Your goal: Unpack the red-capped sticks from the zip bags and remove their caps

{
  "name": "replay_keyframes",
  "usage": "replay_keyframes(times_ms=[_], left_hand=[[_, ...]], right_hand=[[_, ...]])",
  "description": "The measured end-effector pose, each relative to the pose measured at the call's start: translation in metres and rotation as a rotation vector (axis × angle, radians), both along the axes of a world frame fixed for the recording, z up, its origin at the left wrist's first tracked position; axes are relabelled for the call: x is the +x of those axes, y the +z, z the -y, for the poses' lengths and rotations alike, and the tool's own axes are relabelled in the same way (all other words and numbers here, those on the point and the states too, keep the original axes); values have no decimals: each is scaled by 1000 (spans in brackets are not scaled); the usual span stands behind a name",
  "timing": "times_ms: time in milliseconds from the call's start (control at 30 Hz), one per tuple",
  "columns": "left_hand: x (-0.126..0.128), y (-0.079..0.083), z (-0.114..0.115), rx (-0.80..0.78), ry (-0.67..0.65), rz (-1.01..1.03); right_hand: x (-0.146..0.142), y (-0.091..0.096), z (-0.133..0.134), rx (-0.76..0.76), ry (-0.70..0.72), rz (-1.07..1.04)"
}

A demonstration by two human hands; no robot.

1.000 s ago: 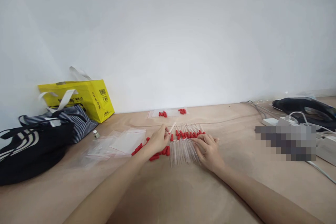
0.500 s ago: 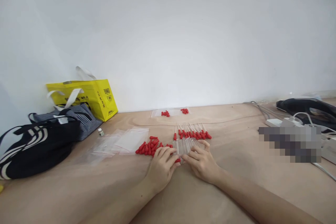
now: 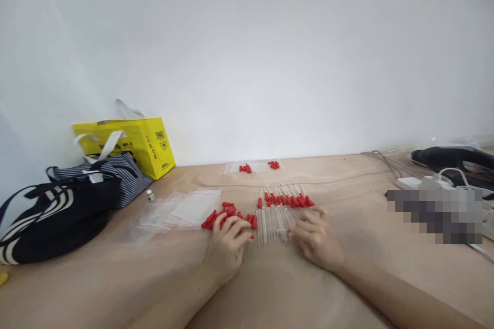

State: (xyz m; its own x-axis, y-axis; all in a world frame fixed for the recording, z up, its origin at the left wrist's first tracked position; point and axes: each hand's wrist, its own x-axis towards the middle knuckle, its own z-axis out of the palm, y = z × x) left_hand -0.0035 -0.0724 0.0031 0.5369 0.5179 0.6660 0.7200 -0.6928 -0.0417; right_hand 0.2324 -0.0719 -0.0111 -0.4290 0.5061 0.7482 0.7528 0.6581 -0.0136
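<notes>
My left hand [image 3: 228, 244] is at the near side of a pile of red rubber dropper bulbs [image 3: 210, 219], fingers bent. A small red bulb tip [image 3: 252, 237] shows at its fingertips. A row of clear glass dropper tubes [image 3: 268, 223] lies side by side between my hands. My right hand [image 3: 315, 236] is at the right end of this row, fingers curled; a tube end seems to stick out from its fingertips, partly hidden. Just beyond lie several droppers with red bulbs fitted [image 3: 288, 200], their thin tips pointing away.
Clear zip bags [image 3: 196, 208] and a small vial [image 3: 150, 195] lie to the left, near dark and striped bags [image 3: 127, 177] and a yellow bag [image 3: 164, 146]. Another bag with red bulbs [image 3: 257, 166] lies by the wall. Chargers and cables [image 3: 434, 182] are at right.
My left hand has moved left, off the tubes and toward the bulb pile. My right hand has shifted right, so more of the tube row shows. The view has shifted slightly.
</notes>
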Motion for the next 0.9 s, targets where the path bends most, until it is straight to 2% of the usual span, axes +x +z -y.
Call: replay_keyframes(times_ms=[67, 133, 267, 433, 600, 733, 800, 900], left_hand=[[-5, 0, -3, -16, 38, 35], [-4, 0, -6, -55, 45, 79], [15, 8, -16, -245, 35, 154], [40, 27, -32, -453, 0, 121], [43, 40, -47, -445, 58, 82], [36, 42, -53, -435, 160, 33], [36, 42, -53, -429, 131, -36], [38, 42, -54, -416, 71, -110]], right_hand=[[11, -4, -5, -53, -66, -44], [17, -8, -11, -137, -58, -103], [18, -17, -23, -277, -68, -263], [26, -22, -30, -263, -200, -306], [32, -15, -28, -290, -272, -313], [30, -7, -24, -454, -385, -264], [30, -4, -23, -545, -435, -249], [30, -4, -23, -583, -382, -267]])
